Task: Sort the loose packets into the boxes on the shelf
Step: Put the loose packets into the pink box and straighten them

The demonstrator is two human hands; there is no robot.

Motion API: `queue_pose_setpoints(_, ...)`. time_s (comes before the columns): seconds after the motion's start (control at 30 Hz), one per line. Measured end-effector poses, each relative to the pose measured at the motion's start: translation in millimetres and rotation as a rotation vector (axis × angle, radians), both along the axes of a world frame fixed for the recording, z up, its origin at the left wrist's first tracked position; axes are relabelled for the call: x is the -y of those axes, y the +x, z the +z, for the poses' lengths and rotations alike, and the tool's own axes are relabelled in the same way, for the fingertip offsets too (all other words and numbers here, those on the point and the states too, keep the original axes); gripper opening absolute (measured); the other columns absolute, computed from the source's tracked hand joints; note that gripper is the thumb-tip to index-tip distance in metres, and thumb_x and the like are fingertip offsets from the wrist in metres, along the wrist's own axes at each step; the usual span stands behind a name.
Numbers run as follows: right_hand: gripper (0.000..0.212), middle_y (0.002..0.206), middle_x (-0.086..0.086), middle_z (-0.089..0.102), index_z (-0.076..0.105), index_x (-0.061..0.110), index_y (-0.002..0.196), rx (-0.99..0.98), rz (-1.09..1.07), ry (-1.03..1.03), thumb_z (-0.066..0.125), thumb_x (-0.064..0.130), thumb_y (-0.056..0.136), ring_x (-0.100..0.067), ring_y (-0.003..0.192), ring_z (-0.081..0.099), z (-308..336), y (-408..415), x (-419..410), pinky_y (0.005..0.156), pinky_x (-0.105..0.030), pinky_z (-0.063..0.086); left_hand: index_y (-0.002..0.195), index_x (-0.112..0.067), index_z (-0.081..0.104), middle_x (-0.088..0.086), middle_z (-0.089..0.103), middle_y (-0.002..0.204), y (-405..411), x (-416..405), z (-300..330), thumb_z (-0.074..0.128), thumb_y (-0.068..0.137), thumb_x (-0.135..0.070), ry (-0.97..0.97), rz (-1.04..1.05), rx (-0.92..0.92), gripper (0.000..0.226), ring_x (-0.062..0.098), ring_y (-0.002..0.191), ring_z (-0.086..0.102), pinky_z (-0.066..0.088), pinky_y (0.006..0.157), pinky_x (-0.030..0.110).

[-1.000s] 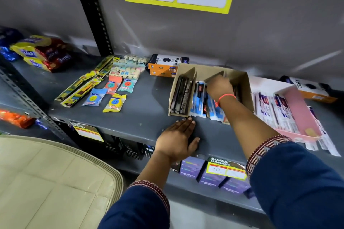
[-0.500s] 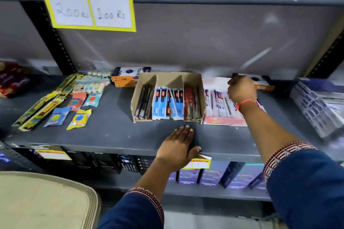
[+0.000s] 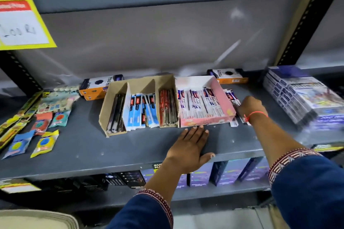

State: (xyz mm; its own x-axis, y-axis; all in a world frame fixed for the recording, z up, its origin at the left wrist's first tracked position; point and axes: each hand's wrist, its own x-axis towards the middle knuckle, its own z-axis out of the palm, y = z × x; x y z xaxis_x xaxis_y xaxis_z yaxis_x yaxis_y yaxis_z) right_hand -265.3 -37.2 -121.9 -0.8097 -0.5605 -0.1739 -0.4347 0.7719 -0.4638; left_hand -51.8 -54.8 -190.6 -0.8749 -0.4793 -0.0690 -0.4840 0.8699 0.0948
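A brown cardboard box (image 3: 113,96) with three compartments stands on the grey shelf (image 3: 111,145), holding dark, blue and red packets. Touching its right side is a pink box (image 3: 222,96) filled with white-and-purple packets. Several loose packets (image 3: 231,97) of the same kind lie just right of the pink box. My right hand (image 3: 250,107) rests on these loose packets with its fingers curled over them. My left hand (image 3: 189,145) lies flat and open on the shelf's front edge, fingertips close to the pink box's front wall.
Small coloured sachets (image 3: 44,143) and long yellow strips (image 3: 16,122) lie at the shelf's left. Two orange-and-white boxes (image 3: 96,87) (image 3: 228,76) stand at the back. A stack of blue-white packs (image 3: 301,98) fills the right end. Purple boxes (image 3: 201,176) line the lower shelf.
My right hand left the brown box, went right past the pink box and came down on the loose packets beside it. The view swung right. My left hand stayed on the shelf edge.
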Motion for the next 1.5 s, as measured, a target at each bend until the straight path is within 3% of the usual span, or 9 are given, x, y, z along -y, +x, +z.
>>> queue_pose_setpoints(0.17,0.037,0.131,-0.030,0.055,0.055,-0.009,0.122,0.063,-0.007,0.009,0.051,0.008,0.090,-0.042,0.120,0.055,-13,-17,9,0.097,-0.040,0.046,0.148,-0.018,0.000,0.004,-0.003,0.157,-1,1,-1,-0.009,0.071,-0.068,0.019,-0.002,-0.035,0.092,0.018,0.142,-0.007,-0.013,0.110,0.031)
queue_pose_setpoints(0.43,0.034,0.120,-0.027,0.062,0.061,-0.005,0.113,0.136,0.041,0.064,0.058,0.011,0.083,-0.038,0.098,0.058,-9,-29,15,0.074,-0.028,0.039,0.148,-0.020,0.001,0.003,-0.001,0.158,-3,1,2,-0.010,0.070,-0.069,0.020,0.010,-0.043,0.092,0.017,0.142,-0.006,-0.015,0.107,0.028)
queue_pose_setpoints(0.73,0.037,0.125,-0.028,0.059,0.053,-0.007,0.122,0.105,-0.066,-0.007,0.056,0.003,0.086,-0.041,0.113,0.058,-16,-32,20,0.089,-0.040,0.049,0.148,-0.021,0.002,0.002,-0.001,0.158,-2,0,3,-0.009,0.070,-0.070,0.039,0.014,-0.052,0.093,0.016,0.142,-0.006,-0.014,0.109,0.029)
queue_pose_setpoints(0.83,0.036,0.117,-0.025,0.064,0.060,-0.007,0.113,0.198,-0.095,-0.065,0.067,0.006,0.081,-0.035,0.093,0.062,-19,-38,16,0.074,-0.034,0.048,0.148,-0.020,0.003,0.003,0.001,0.158,-2,1,3,-0.008,0.071,-0.069,0.035,0.016,-0.061,0.092,0.017,0.142,-0.005,-0.013,0.109,0.030)
queue_pose_setpoints(0.97,0.034,0.098,-0.025,0.070,0.067,-0.010,0.098,0.489,-0.210,-0.318,0.078,0.002,0.069,-0.033,0.089,0.069,-34,-66,10,0.086,-0.045,0.056,0.148,-0.019,0.003,0.005,0.001,0.157,-1,-1,1,-0.008,0.073,-0.069,0.022,0.012,-0.054,0.091,0.019,0.142,-0.005,-0.012,0.110,0.032)
queue_pose_setpoints(1.03,0.007,0.061,-0.014,0.069,0.062,-0.005,0.075,0.619,-0.235,-0.507,0.069,-0.006,0.076,-0.017,0.054,0.065,-18,-57,-2,0.059,-0.026,0.057,0.148,-0.019,0.006,0.006,0.003,0.157,-1,-1,1,-0.006,0.074,-0.069,0.019,0.013,-0.084,0.091,0.020,0.142,-0.003,-0.014,0.109,0.031)
queue_pose_setpoints(1.1,0.023,0.035,0.003,0.058,0.055,0.007,0.064,0.694,-0.197,-0.628,0.063,-0.008,0.081,-0.006,0.036,0.048,2,-44,-10,0.039,-0.015,0.039,0.148,-0.020,0.005,0.004,0.001,0.157,-1,0,1,-0.006,0.073,-0.070,0.021,0.013,-0.089,0.091,0.019,0.142,-0.005,-0.014,0.109,0.030)
queue_pose_setpoints(1.2,0.024,0.043,0.005,0.064,0.058,0.012,0.068,0.784,-0.062,-0.795,0.059,-0.007,0.083,-0.008,0.049,0.048,22,-26,-15,0.041,-0.012,0.039,0.148,-0.020,0.001,0.004,-0.004,0.157,-2,-1,1,-0.010,0.070,-0.071,0.020,0.014,-0.071,0.094,0.018,0.142,-0.009,-0.013,0.110,0.031)
queue_pose_setpoints(1.5,0.022,0.049,0.006,0.070,0.066,0.010,0.073,0.930,0.229,-0.849,0.060,-0.010,0.081,0.002,0.043,0.061,41,24,-11,0.046,-0.009,0.048,0.148,-0.016,0.001,0.007,0.000,0.157,-2,-1,2,-0.009,0.071,-0.071,0.007,-0.003,-0.072,0.095,0.021,0.142,-0.006,-0.016,0.108,0.028)
